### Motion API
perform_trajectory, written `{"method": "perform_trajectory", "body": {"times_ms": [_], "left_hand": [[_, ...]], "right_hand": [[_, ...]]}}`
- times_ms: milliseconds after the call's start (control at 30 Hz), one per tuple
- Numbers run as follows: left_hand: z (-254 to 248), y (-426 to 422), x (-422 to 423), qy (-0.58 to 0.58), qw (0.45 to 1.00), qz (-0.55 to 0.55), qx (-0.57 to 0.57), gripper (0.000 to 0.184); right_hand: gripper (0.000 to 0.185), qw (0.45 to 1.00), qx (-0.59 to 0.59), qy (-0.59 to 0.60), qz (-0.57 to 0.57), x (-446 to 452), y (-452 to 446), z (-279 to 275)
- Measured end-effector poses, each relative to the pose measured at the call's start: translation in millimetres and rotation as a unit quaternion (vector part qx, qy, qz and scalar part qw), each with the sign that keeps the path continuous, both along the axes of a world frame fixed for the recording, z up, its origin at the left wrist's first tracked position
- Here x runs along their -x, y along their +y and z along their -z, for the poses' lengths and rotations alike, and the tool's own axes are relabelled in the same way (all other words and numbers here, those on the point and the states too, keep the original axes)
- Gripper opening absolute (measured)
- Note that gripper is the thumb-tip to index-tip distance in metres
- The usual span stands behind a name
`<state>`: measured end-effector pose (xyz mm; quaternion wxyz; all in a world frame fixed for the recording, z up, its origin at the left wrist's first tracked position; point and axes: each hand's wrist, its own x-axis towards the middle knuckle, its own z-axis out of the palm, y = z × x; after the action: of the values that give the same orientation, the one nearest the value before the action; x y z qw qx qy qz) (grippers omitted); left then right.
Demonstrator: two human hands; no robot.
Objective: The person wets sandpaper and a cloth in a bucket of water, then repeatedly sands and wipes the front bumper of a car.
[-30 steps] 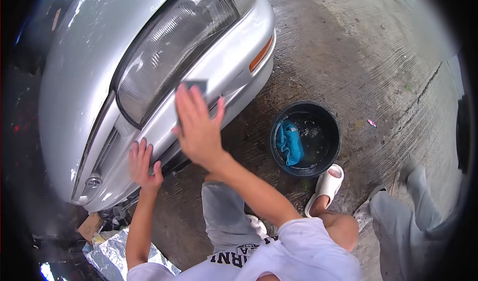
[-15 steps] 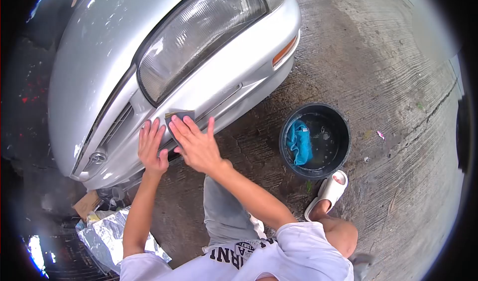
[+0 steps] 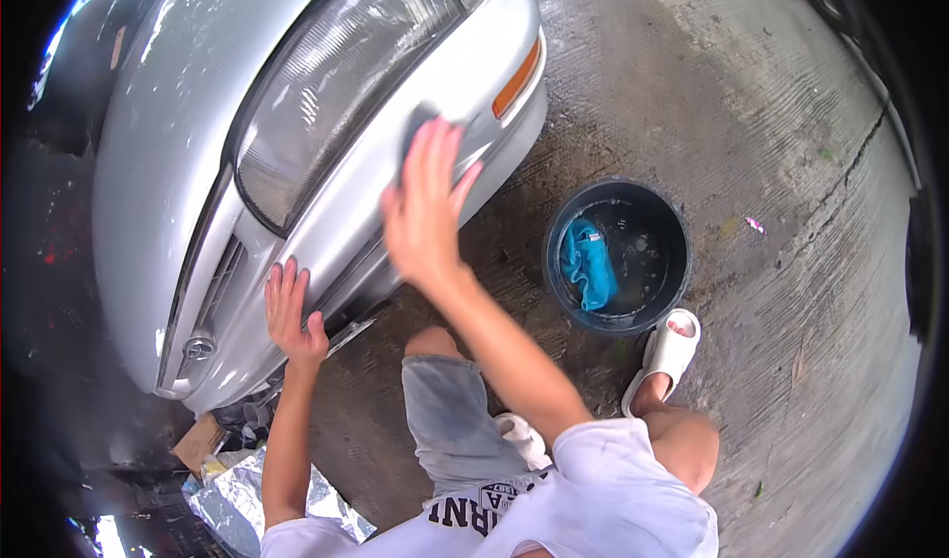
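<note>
A silver car's front bumper [image 3: 341, 207] stretches out before me below a clear headlight [image 3: 331, 84]. My left hand [image 3: 290, 313] lies flat on the bumper beside the grille, fingers stretched and holding nothing. Farther along the bumper, below the headlight, my right hand [image 3: 427, 202] presses a piece of dark grey sandpaper [image 3: 422, 123] against the paint. Motion blurs that hand, and its fingers cover most of the sheet. An orange side marker light [image 3: 517, 81] is just beyond the right hand.
On the wet, grooved concrete floor [image 3: 732, 143] stands a black tub [image 3: 559, 291] holding water and a blue cloth [image 3: 590, 266]. My foot in a white slipper [image 3: 672, 352] is close to the tub. Crumpled silver foil [image 3: 237, 499] and a cardboard piece [image 3: 200, 441] lie at lower left.
My right hand has slid the sandpaper along the bumper, up and right toward the orange light. The left hand stays on the bumper near the grille. My view has shifted a little.
</note>
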<state>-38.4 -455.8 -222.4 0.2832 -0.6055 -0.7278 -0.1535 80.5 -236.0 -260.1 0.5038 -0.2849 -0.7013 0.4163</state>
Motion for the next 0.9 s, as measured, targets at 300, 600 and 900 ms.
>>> {"method": "perform_trajectory", "body": {"times_ms": [300,600,900], "left_hand": [[5,2,2,0.008,1.000,0.005,-0.011,0.052],[8,-5,12,0.050,0.999,0.012,0.006,0.056],[6,-6,11,0.067,0.997,0.019,0.027,0.058]], "right_hand": [[0.073,0.995,0.073,0.060,0.013,6,21,14],[0.076,0.975,0.172,0.141,-0.013,7,-5,-13],[0.073,0.963,0.235,0.135,0.005,0,28,-22]]}}
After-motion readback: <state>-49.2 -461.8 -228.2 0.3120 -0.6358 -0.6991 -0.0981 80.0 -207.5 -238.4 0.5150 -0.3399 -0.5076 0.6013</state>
